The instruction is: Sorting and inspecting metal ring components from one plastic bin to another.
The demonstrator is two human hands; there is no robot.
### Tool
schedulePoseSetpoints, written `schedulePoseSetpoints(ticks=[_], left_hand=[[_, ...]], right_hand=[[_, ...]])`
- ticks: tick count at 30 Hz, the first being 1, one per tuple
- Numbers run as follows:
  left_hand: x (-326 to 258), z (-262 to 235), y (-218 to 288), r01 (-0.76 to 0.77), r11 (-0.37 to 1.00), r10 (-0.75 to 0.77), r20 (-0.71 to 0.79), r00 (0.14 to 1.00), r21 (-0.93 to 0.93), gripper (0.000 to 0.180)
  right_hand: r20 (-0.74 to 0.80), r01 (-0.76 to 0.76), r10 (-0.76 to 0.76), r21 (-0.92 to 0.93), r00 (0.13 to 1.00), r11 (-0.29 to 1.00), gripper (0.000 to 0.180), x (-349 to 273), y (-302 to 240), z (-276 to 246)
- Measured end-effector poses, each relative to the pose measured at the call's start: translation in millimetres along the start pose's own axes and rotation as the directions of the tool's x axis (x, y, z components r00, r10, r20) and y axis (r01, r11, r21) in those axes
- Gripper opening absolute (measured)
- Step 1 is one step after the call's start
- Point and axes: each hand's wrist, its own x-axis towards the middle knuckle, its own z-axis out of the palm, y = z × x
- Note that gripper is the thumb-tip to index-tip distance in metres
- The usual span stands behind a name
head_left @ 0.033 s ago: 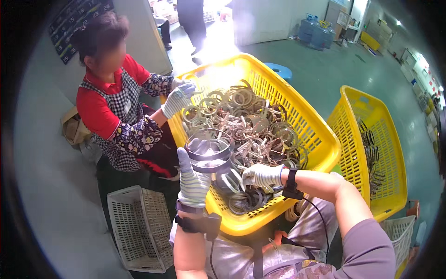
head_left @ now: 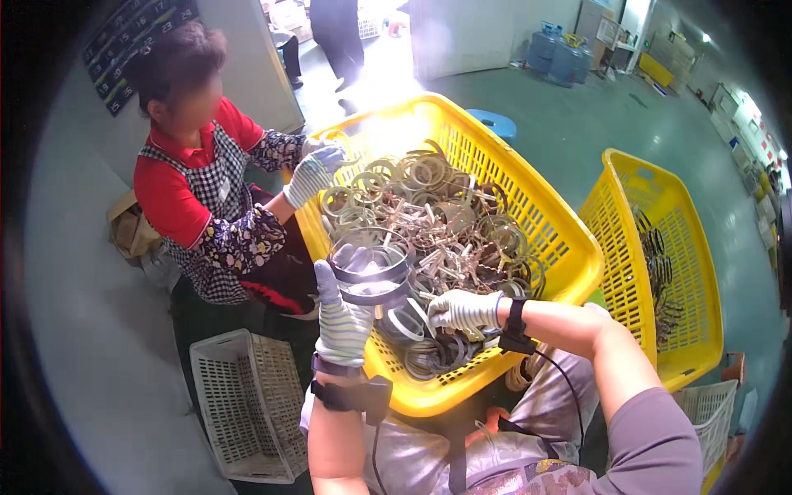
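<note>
My left hand [head_left: 345,330], in a striped glove, grips a pair of large thin grey rings [head_left: 375,290]. Its thumb stands up outside them and its fingers reach through the hoops. The rings are tilted over the near left part of a big yellow basket [head_left: 582,268]. My right hand [head_left: 464,313], also gloved, is closed low over the basket's near side; what its fingers hold is hidden. Just left of it lie pale rings [head_left: 406,320]. A heap of rings and thin twisted, coppery strips [head_left: 445,243] fills the basket.
Across the basket at the left, a co-worker's gloved hands [head_left: 315,173] are at the far left rim. A second yellow basket [head_left: 617,239] with dark rings stands to the right. A white crate [head_left: 247,404] is on the floor at the left, and a blue stool [head_left: 493,124] is behind.
</note>
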Motion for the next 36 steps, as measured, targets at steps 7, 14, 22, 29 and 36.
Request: schedulePoseSetpoints(ticks=[7,14,22,29,36], left_hand=[[2.5,-10.3,-4.4,-0.017,0.999,0.016,0.022,1.000,0.052,0.084],[-3.3,-27.6,10.4,-0.014,0.999,0.013,0.030,0.999,0.042,0.086],[-6.2,-31.6,8.3,0.085,0.995,-0.081,0.074,0.994,-0.055,0.086],[-11.4,-8.8,-25.0,0.424,0.905,-0.403,0.258,0.878,-0.029,0.101],[-4.5,-0.6,-62.0,0.416,0.909,-0.394,0.273,0.878,-0.026,0.107]], right_hand=[[0.145,-0.178,0.126,0.434,0.981,0.883,0.026,13.8,-3.1,7.9],[0.118,0.152,-0.098,-0.677,0.988,0.720,0.016,59.3,19.5,59.8],[-0.249,0.278,-0.381,-0.365,0.891,0.889,0.011,17.6,-16.8,4.4],[-0.569,0.142,-0.646,-0.685,0.508,0.715,0.026,-64.7,-35.3,-51.3],[-0.611,0.414,-0.573,-0.399,0.546,0.818,0.050,-67.4,-11.6,-62.7]])
